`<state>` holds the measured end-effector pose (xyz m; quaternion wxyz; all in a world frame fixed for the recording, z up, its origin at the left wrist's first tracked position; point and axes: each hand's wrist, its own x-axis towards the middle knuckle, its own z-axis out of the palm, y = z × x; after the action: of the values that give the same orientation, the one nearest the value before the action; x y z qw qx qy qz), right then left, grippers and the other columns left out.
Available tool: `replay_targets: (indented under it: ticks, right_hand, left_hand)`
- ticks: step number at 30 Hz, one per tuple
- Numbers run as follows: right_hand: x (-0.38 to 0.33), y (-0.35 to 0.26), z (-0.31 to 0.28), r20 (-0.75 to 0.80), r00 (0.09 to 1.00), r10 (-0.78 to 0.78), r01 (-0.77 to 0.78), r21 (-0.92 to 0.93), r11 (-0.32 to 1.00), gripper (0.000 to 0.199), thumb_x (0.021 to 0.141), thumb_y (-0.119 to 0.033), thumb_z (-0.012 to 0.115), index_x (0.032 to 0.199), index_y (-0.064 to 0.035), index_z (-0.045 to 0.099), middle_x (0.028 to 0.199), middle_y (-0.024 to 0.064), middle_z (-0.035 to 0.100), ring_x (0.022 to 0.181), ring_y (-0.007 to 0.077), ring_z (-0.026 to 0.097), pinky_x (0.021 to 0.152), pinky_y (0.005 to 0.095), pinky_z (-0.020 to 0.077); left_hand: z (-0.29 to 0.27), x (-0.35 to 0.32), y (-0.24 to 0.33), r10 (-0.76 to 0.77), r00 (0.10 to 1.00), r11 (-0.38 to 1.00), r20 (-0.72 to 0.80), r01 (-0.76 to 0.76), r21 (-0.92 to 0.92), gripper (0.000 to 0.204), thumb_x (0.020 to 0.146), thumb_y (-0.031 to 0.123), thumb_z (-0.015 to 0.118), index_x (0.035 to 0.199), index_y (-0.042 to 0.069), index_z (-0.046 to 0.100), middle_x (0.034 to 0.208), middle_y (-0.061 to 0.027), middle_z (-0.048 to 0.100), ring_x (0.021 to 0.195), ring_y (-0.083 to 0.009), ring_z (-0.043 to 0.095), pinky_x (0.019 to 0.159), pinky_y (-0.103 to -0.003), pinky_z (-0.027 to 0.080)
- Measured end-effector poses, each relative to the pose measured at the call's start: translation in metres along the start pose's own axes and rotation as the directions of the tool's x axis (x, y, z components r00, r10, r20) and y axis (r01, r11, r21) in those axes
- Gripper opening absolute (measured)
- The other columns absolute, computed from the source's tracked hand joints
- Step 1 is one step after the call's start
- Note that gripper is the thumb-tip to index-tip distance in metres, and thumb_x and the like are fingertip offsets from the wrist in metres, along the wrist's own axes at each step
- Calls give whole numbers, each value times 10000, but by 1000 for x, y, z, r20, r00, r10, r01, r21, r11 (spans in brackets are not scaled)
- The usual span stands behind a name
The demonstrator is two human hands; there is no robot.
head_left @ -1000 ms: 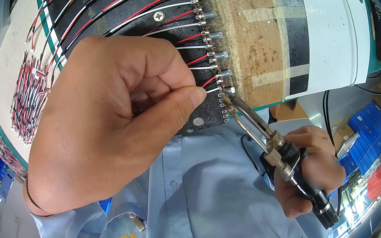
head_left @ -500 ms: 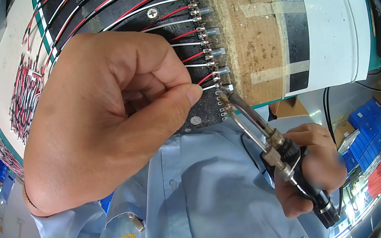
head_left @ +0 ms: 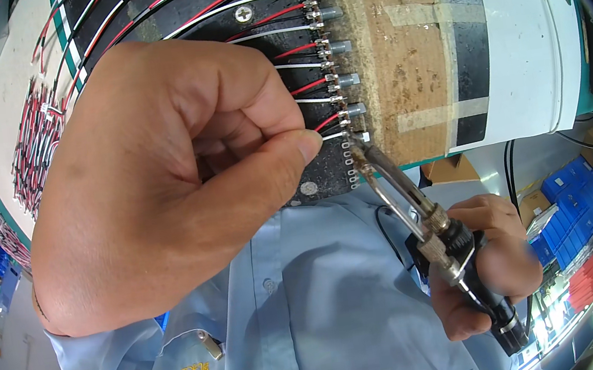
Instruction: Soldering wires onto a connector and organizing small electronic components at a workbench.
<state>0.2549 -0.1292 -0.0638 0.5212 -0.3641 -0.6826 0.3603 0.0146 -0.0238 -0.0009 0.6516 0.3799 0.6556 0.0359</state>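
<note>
My left hand [head_left: 168,179] fills the middle of the view, thumb and forefinger pinched on a thin white wire [head_left: 331,136] at the lowest spot of a row of metal terminals [head_left: 330,68]. Red, white and black wires [head_left: 212,1] run from the upper left into that row on a black jig plate [head_left: 325,177]. My right hand [head_left: 491,268] at the lower right grips a black-handled soldering iron [head_left: 420,213]. Its metal tip touches the terminal just right of the pinched wire. A wire guard loops beside the iron's shaft.
A brown board [head_left: 399,52] with pale tape strips and a black band lies right of the terminals on a white bench [head_left: 523,28]. Bundles of red-and-white wires [head_left: 34,156] lie at the left. Blue bins [head_left: 576,200] stand lower right. My light blue shirt [head_left: 314,317] fills the bottom.
The left hand has shifted slightly and stays pinched on the wire. The soldering iron tip stays at the lowest terminal; the right hand barely moves.
</note>
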Motion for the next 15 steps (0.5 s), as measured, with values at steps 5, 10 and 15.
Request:
replay_targets:
  ticks: [5, 10, 15]
  right_hand:
    - [-3, -6, 1, -43, 997, 59, -60, -32, 998, 601, 966, -581, 564, 1226, -40, 535, 722, 157, 624, 558, 245, 563, 527, 351, 416]
    - [-1, -6, -5, -16, 997, 81, -81, 12, 997, 600, 977, -564, 566, 1269, -41, 523, 770, 197, 654, 612, 258, 599, 610, 391, 500]
    - [0, 12, 2, -199, 979, -50, 19, -153, 988, 708, 1013, -597, 452, 1332, 34, 432, 863, 271, 694, 718, 328, 706, 721, 434, 588]
  left_hand:
    - [0, -2, -5, 108, 994, 994, -7, -108, 5, 81, 895, -12, 716, 829, -24, 670, 692, -33, 645, 597, -50, 596, 521, -195, 458]
    - [-8, 5, -11, 103, 991, 994, 90, -100, -44, 87, 907, 2, 713, 839, -24, 665, 705, -35, 652, 611, -45, 595, 525, -192, 456]
    - [-11, 5, -1, 97, 986, 989, 138, -111, 101, 103, 917, 42, 720, 850, -11, 663, 711, -27, 657, 611, -50, 598, 526, -194, 457]
